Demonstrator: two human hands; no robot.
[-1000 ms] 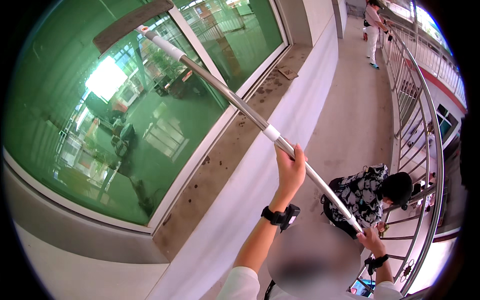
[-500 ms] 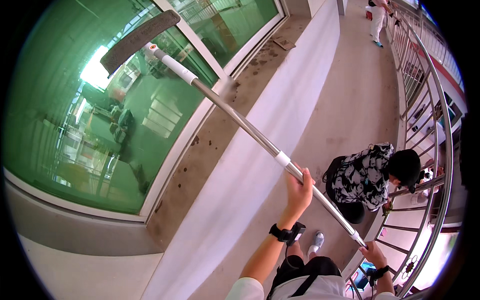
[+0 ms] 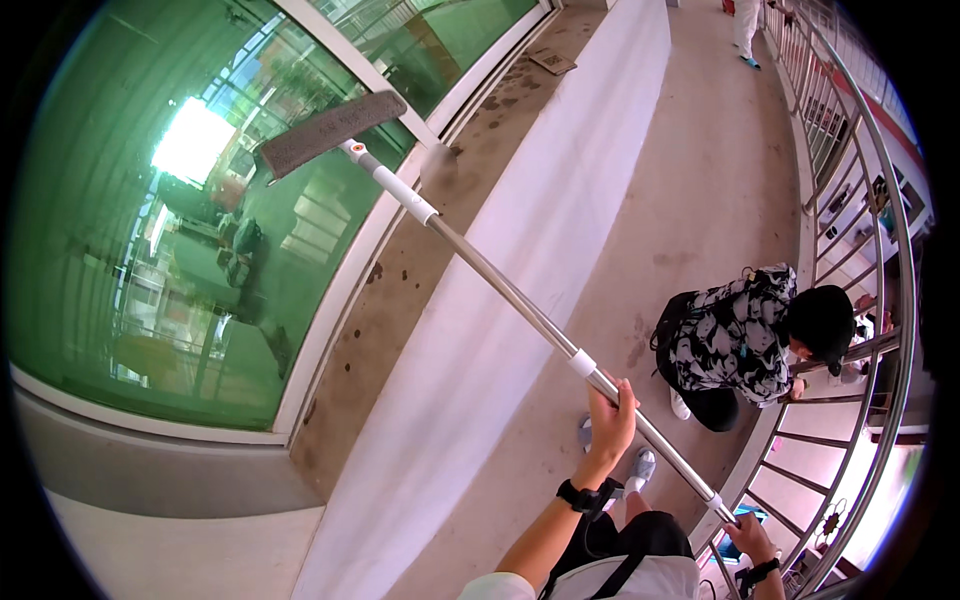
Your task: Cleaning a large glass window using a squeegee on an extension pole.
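Note:
A long-handled window cleaner (image 3: 500, 285), with a silver telescopic pole and a wide grey pad head (image 3: 330, 132), slants from my hands up to the left. Its pad lies over the green-tinted window (image 3: 200, 300), close to the frame post; whether it presses on the glass I cannot tell. My left hand (image 3: 612, 425) is wrapped round the pole just below a white collar. Lower right, at the pole's bottom end, my right hand (image 3: 750, 540) is closed on the grip. Both wrists wear black bands.
A person in a black-and-white patterned shirt (image 3: 735, 345) crouches by the metal railing (image 3: 900, 300) on my right. Another person (image 3: 747, 30) stands far down the walkway. Between window and walkway runs a white-sided ledge (image 3: 500, 330), with a flat brown piece (image 3: 552, 62) on its stained top.
The pad head has come down and to the right across the window, toward the frame post. Both my hands have shifted slightly down and right with the pole.

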